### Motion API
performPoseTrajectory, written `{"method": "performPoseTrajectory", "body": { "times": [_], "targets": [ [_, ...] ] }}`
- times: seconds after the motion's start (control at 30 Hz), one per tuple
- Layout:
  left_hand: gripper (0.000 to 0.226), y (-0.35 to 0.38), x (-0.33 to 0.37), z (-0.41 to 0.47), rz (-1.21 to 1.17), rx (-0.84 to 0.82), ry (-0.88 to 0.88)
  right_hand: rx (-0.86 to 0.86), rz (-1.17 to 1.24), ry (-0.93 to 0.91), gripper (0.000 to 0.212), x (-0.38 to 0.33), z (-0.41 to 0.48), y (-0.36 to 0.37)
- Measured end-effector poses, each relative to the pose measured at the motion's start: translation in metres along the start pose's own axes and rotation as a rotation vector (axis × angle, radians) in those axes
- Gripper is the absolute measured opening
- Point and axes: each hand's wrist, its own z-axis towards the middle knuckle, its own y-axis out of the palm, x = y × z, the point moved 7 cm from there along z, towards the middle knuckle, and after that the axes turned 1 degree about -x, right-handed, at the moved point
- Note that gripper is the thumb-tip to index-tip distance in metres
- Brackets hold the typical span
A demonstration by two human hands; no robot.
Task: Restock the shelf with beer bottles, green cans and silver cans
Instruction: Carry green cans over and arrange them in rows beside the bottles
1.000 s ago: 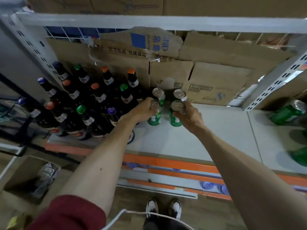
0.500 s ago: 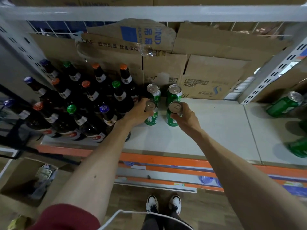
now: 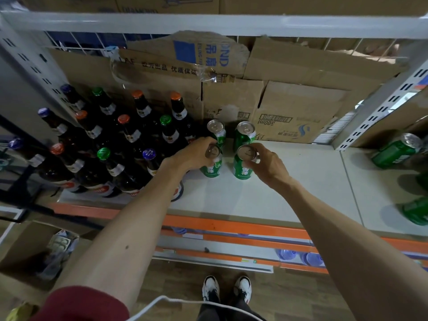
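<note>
Head view only:

- Left hand [image 3: 196, 154] was over the left front green can [image 3: 210, 169], fingers curled round its top rim, gripping it.
- Right hand [image 3: 266, 163] had the right front green can [image 3: 241, 170], thumb and fingers pinching the rim from the right side.
- Both held cans stood upright, bases apparently on the shelf [image 3: 289, 181]; actual contact was hard to confirm. They were side by side with a small gap between them.
- Just behind them were two more green cans, rear left [image 3: 217, 133] and rear right [image 3: 245, 134], upright against the cardboard boxes [image 3: 296, 107] lining the back of the shelf. That made a 2x2 block.
- Beer bottles [image 3: 129, 144] filled the left part of the same shelf in rows, dark glass with orange, green and purple caps. The nearest bottles were just beside the left can, partly hidden by the left forearm.
- On the next shelf section to the right, past the perforated upright [image 3: 382, 107], were more green cans: one near the back [image 3: 393, 150] and one at the frame edge [image 3: 414, 210].
- No silver cans could be made out.
- The shelf's front edge was an orange strip [image 3: 231, 225], with blue-capped water bottles [image 3: 298, 257] on the level below.
- On the floor were the person's white shoes [image 3: 227, 288] and an open cardboard box [image 3: 25, 246] at lower left. A red sleeve [image 3: 76, 304] was on the left arm.
</note>
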Motion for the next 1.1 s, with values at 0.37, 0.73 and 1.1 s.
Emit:
{"method": "performPoseTrajectory", "body": {
  "times": [0.37,0.73,1.1],
  "targets": [
    [0.062,-0.0046,0.0011,-0.0014,0.035,0.084,0.023,0.050,0.046,0.039,0.048,0.0027,-0.0008,0.0051],
    [0.063,-0.0037,0.0006,-0.0028,0.029,0.059,0.031,0.051,0.080,0.056,0.049,0.0026,-0.0030,0.0079],
    [0.064,-0.0044,0.0040,-0.0007,0.074,0.020,0.045,0.059,0.154,0.042,0.049,0.0026,-0.0033,0.0089]
  ]
}}
